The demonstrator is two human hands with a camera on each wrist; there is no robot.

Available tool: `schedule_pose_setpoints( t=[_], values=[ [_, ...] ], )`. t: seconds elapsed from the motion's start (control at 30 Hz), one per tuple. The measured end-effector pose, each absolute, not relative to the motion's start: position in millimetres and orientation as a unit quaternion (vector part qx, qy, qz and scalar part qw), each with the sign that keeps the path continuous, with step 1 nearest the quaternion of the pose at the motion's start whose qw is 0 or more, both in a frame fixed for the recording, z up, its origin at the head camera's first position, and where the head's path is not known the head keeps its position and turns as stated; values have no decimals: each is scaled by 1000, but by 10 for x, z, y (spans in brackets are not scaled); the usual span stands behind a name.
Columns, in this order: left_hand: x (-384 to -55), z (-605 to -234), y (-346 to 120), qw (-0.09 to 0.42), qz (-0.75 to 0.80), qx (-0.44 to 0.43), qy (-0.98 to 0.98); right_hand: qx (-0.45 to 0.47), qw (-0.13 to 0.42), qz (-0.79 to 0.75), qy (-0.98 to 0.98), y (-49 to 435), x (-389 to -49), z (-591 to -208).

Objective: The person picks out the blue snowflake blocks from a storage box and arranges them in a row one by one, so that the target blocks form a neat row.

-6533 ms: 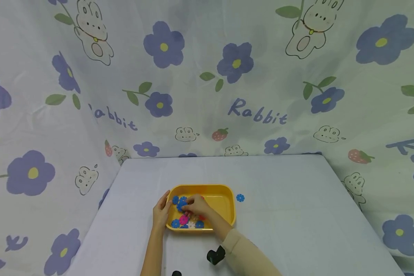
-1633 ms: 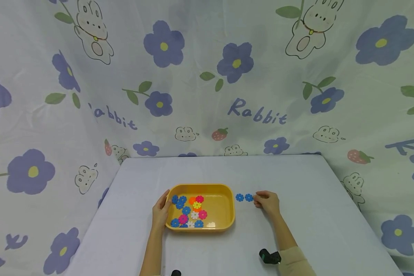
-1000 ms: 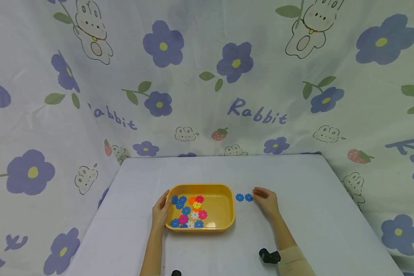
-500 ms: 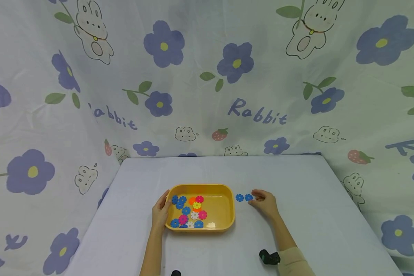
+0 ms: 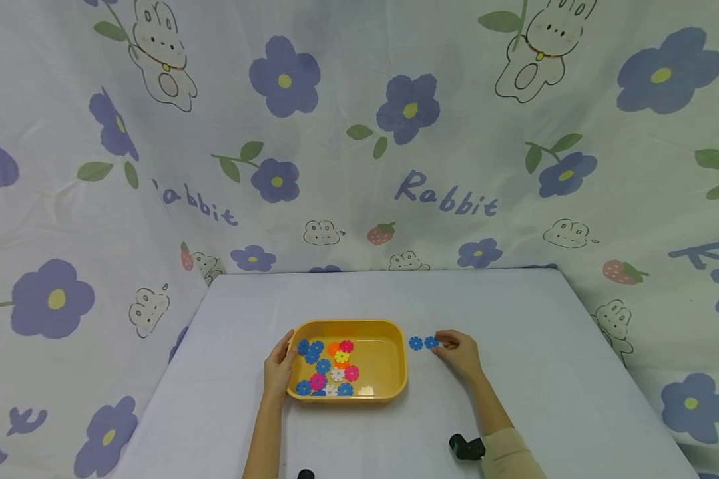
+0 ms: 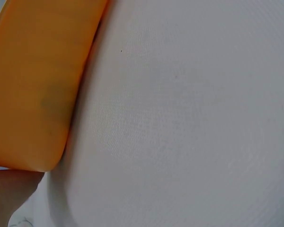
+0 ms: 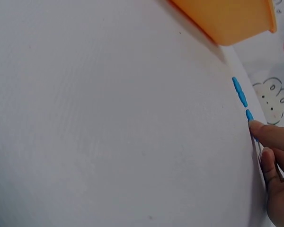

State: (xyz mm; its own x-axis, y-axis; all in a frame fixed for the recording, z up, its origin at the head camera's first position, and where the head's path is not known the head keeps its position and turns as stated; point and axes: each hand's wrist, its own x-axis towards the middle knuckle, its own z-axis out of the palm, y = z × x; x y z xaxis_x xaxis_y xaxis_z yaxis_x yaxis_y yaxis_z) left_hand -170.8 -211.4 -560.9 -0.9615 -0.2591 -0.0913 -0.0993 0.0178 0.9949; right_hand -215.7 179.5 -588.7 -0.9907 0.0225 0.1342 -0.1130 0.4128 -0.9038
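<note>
"Rabbit" reads whole on the cloth (image 5: pixel 359 193) behind the tray (image 5: pixel 389 372); left of the tray its first letter is mostly lost, and at far right the word is cut off. The left hand (image 5: pixel 277 369) grips the tray's left end, its fingers partly hidden. Right of the tray, the right hand (image 5: pixel 463 352) pinches the blue outer disc (image 5: pixel 431 342), partly covering it, on the surface (image 5: pixel 515 372); the blue inner disc (image 5: pixel 416 343) lies nearer the tray. Earlier, the right hand was among the coloured discs (image 5: pixel 323 366) inside the tray, with just one disc outside.
</note>
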Motion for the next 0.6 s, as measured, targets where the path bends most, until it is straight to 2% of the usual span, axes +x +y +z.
schedule_pose_setpoints(
  t=[0.6],
  values=[
    [-1703, -5610, -2121, 62, -688, 125, -712, -2, 54, 563, -825, 1804, -2108, -5797]
  ],
)
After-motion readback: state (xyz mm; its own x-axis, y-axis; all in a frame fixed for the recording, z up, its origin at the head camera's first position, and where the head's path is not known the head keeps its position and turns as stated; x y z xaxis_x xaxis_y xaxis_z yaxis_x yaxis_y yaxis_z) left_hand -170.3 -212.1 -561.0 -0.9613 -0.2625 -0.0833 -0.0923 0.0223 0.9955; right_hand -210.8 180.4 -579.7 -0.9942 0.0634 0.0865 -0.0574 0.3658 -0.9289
